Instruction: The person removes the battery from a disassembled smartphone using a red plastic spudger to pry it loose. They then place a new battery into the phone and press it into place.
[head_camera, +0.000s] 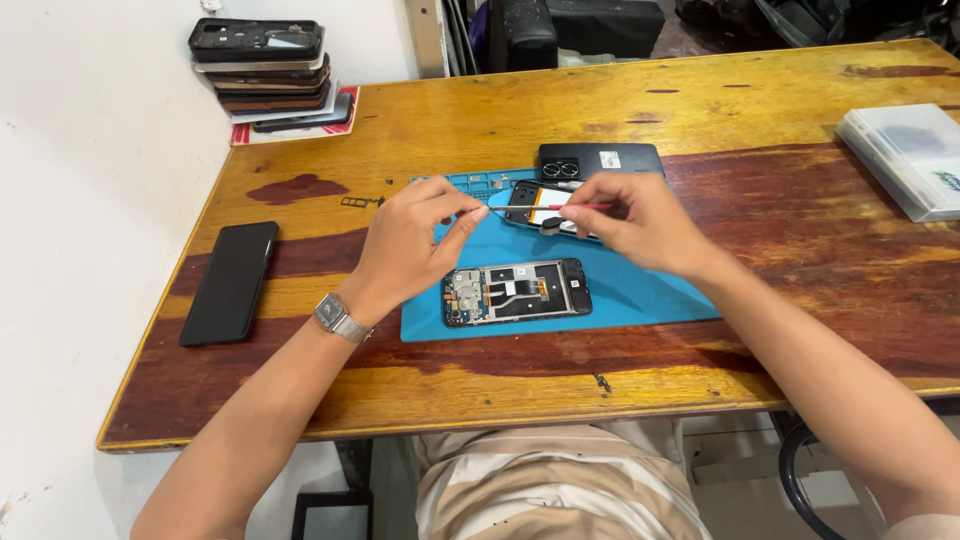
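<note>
An opened phone frame (517, 292) with its circuit boards exposed lies on a blue work mat (640, 290). Above it my left hand (415, 240) and my right hand (640, 222) meet over a second opened phone part (528, 205) with a white and orange patch. My right hand pinches a thin red-handled tool (570, 207) that points left; my left hand's fingertips close on its metal tip end. A black phone back cover (600, 158) with camera rings lies just beyond the mat's far edge.
A black phone (230, 282) lies flat at the table's left. A stack of phone cases and phones (268, 72) sits in the far left corner. A white plastic box (910, 155) is at the right. Tiny screws (602, 381) lie near the front edge.
</note>
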